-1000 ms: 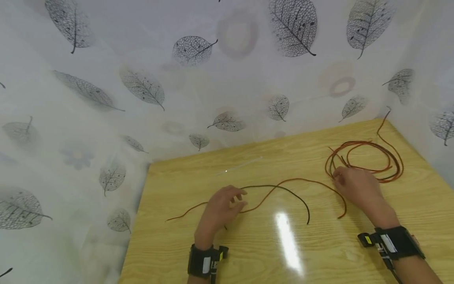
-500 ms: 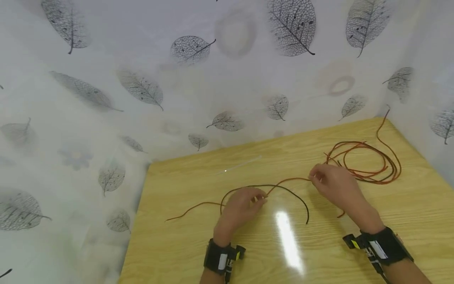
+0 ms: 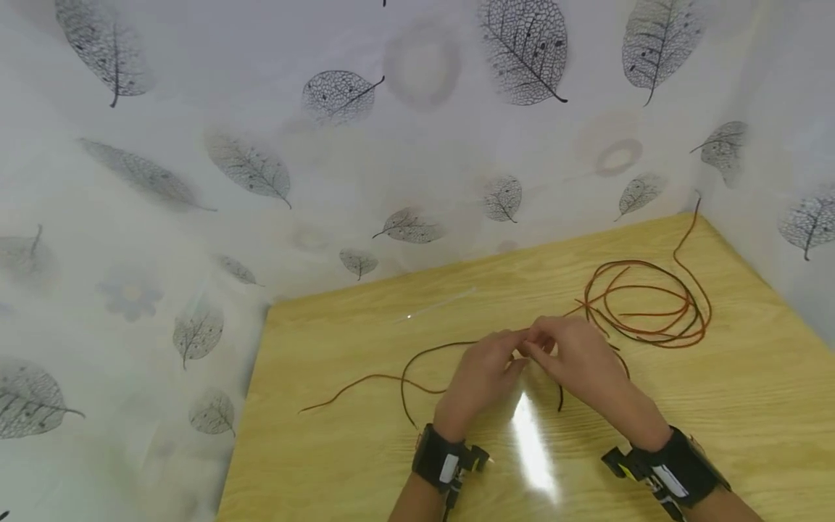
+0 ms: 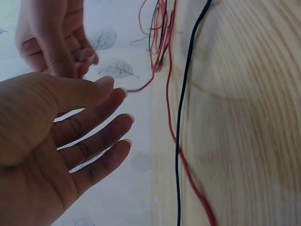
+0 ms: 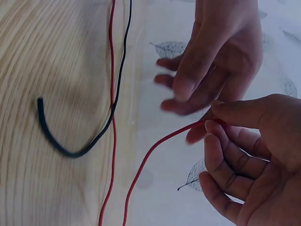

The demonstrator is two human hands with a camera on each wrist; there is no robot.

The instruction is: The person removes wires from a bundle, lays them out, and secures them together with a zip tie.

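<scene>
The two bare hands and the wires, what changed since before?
The bare right hand moved left, away from the round red-and-black wire coil, and now pinches a thin red wire; I can't tell when it took hold. The bare left hand moved right, so the hands are close together. The loose, curved thin black wire lies about where it was.

The place was an indoor corner, homelike in look: skeleton-leaf-print wall covering (image 3: 450, 163) rose behind and beside a wood-grain tabletop (image 3: 313, 471)
</scene>
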